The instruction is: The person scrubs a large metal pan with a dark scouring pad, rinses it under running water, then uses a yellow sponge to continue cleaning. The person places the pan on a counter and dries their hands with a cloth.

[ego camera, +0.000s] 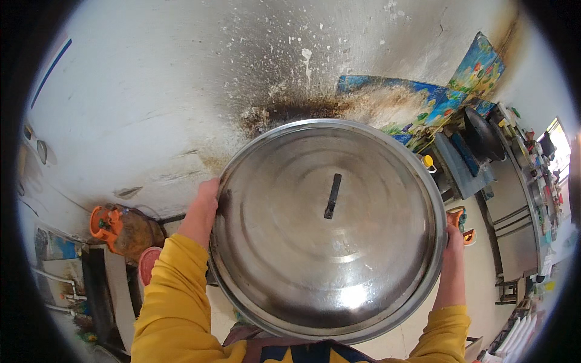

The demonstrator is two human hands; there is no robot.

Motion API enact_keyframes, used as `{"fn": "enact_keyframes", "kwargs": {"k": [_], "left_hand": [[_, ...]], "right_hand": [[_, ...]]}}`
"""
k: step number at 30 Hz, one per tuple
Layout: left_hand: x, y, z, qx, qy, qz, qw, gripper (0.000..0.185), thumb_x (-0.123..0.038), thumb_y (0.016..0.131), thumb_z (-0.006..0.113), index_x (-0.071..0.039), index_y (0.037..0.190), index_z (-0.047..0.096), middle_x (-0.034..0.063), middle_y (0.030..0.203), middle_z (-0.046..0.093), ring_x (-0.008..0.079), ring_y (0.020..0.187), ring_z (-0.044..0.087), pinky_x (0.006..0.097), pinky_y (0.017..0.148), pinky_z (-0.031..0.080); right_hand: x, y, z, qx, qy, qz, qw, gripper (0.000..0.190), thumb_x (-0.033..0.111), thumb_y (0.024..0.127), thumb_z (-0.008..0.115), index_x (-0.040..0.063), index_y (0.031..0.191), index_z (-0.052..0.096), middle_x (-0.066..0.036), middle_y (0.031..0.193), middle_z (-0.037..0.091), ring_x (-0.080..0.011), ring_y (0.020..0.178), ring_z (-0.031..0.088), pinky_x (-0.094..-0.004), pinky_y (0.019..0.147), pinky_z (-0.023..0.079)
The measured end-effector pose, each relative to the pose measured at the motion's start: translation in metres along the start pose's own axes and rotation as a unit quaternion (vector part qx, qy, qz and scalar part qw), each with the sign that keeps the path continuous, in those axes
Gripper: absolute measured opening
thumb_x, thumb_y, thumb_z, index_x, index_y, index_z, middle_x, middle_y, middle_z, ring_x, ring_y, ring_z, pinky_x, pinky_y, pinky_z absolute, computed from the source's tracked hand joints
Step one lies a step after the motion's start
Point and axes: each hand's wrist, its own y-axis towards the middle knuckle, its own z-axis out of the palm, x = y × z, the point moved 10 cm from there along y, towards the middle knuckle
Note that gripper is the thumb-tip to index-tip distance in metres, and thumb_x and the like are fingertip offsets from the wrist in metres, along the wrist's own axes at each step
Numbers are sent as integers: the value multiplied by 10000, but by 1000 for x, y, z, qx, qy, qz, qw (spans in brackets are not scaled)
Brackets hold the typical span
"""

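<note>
A large round steel lid (pixel 290 218) fills the middle of the head view, dull and stained, with a bright reflection near its lower edge. A dark strap handle (pixel 333 197) stands out at its centre. The lid sits inside a wider steel rim (pixel 290 333), apparently of a large pot whose body is hidden beneath. My left hand (pixel 202 211) grips the left side of that rim, its fingers mostly out of sight. On the opposite side my right hand (pixel 451 247) holds the rim, fingers partly hidden. No hand touches the strap handle.
Ahead rises a soot-stained white wall (pixel 159 90). At left stand an orange-topped gas cylinder (pixel 122 231) and a red round object (pixel 149 265). A black wok (pixel 483 134) leans near the steel counter (pixel 513 204) at right. Pale floor tiles (pixel 386 340) show below.
</note>
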Motion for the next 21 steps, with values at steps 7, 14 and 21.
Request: {"fn": "enact_keyframes", "kwargs": {"k": [7,14,21], "left_hand": [[24,-4,-5,-43,47,-17,998,372,-212,786,581,78,1019,578,179,944,595,300,819,549,431,682,436],[53,15,-26,-75,40,-26,996,387,-180,770,594,99,1037,565,163,981,598,270,838,534,424,700,434],[60,15,-25,-63,-14,25,998,249,-134,790,549,36,969,581,133,897,579,253,786,537,414,661,429]], "right_hand": [[-61,39,-17,-25,10,16,1000,274,145,781,571,-41,973,632,-86,896,633,-199,844,585,-323,784,463],[-98,71,-1,-11,8,33,999,296,152,800,577,-40,1016,638,-91,931,644,-197,853,598,-320,795,469],[-111,74,7,-25,-11,25,999,242,209,827,555,11,925,655,-55,821,644,-169,738,591,-302,679,466]]}}
